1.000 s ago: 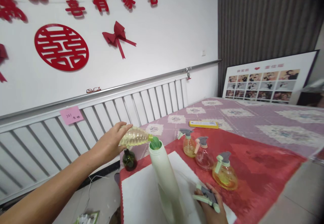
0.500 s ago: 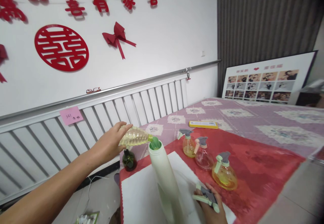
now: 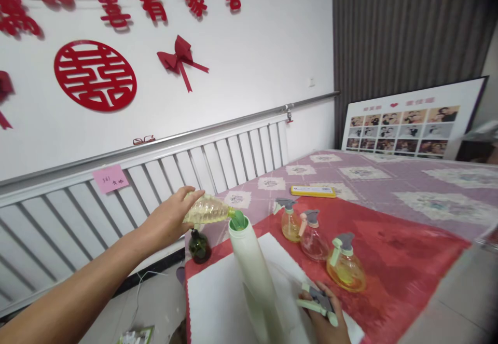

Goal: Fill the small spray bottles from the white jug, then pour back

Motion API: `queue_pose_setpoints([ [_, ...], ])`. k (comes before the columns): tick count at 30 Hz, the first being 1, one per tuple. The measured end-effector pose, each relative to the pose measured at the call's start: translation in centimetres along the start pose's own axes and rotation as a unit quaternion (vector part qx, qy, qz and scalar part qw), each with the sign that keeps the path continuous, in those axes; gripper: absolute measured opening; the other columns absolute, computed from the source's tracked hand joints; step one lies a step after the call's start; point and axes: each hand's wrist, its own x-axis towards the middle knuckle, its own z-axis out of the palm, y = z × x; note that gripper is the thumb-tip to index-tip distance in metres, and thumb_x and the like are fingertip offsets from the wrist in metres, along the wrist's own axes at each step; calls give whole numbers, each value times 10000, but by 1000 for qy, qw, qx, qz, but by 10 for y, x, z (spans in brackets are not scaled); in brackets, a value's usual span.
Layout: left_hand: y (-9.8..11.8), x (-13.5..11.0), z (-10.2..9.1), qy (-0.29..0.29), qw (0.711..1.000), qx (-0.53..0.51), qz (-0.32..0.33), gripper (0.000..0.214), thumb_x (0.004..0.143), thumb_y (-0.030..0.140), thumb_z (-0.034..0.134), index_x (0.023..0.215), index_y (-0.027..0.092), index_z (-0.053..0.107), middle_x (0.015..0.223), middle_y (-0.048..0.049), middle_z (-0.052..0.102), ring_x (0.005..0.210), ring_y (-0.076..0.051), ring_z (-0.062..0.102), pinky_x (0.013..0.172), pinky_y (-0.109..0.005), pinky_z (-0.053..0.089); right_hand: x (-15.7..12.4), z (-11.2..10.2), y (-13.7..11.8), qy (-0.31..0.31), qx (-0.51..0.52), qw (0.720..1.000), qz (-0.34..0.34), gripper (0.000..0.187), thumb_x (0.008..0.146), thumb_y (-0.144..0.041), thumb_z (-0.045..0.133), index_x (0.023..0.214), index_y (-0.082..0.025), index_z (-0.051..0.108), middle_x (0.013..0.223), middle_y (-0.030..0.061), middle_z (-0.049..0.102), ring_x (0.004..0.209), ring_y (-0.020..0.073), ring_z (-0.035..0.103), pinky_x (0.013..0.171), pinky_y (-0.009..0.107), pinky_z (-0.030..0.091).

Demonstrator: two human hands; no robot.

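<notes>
1 tilted bottle (image 3: pixel 209 210), 1 spray head (image 3: pixel 319 298)

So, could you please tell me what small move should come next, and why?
I'd suggest the left hand tilt the ribbed bottle slightly more: it looks nearly level, neck at the open mouth of the pale green bottle, so any liquid inside might drain better.

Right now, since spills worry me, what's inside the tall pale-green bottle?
Something green, possibly a funnel, shows in its open mouth; the bottle's opaque wall hides everything deeper.
</notes>
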Motion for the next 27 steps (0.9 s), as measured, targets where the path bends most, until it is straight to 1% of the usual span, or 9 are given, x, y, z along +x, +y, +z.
queue_pose_setpoints([
  [3,-1,1,-1,4,1000,-5,11,769,786,197,559,1450,366,211,1486,-63,312,1186,-289,529,906,-422,511,3,-1,7,-6,-9,1000,1,733,536,-562,796,1153,-252,548,957,25,712,936,266,657,863,393,505],
  [6,-1,3,-2,5,1000,-6,16,768,786,198,555,1449,374,211,1482,-56,319,1175,-281,536,905,-415,510,7,-1,12,13,-15,1000,2,751,503,-581,798,1133,-243,565,951,29,708,931,276,655,851,403,510],
  [8,-1,4,-3,4,1000,-5,16,767,780,195,556,1448,367,219,1481,-61,320,1172,-281,539,902,-413,509,8,0,12,14,-15,1000,2,762,496,-589,797,1132,-240,564,961,30,699,922,275,655,845,403,514],
  [11,2,4,-7,1,1000,-5,17,750,774,190,555,1441,348,250,1474,-71,334,1181,-282,536,897,-399,507,5,0,8,5,-14,1000,5,757,514,-586,793,1140,-239,546,984,28,677,921,264,649,854,398,509],
  [15,7,5,-14,-2,1000,-5,14,726,766,191,548,1430,332,290,1453,-75,367,1174,-278,546,871,-378,512,-2,1,-1,0,-16,1000,-7,700,563,-565,779,1136,-240,543,987,20,670,950,256,636,884,385,496],
  [21,7,7,-16,-6,1000,-7,17,730,762,222,551,1429,356,289,1461,-60,371,1108,-263,588,804,-351,521,-4,3,-8,26,-19,999,-13,686,522,-535,802,1090,-224,575,933,22,688,900,266,655,836,385,521],
  [24,6,8,-17,-11,1000,-5,14,747,760,222,556,1434,371,270,1473,-52,360,1073,-250,605,781,-337,518,-3,2,-7,14,-11,1000,-4,710,508,-543,805,1097,-225,566,931,20,690,891,262,660,829,386,524],
  [27,6,9,-19,-23,1000,9,14,762,756,212,555,1435,377,251,1481,-56,343,1049,-244,612,770,-333,514,-2,1,-5,8,-13,1000,3,698,508,-546,804,1088,-235,574,964,22,689,929,270,651,852,393,514],
])
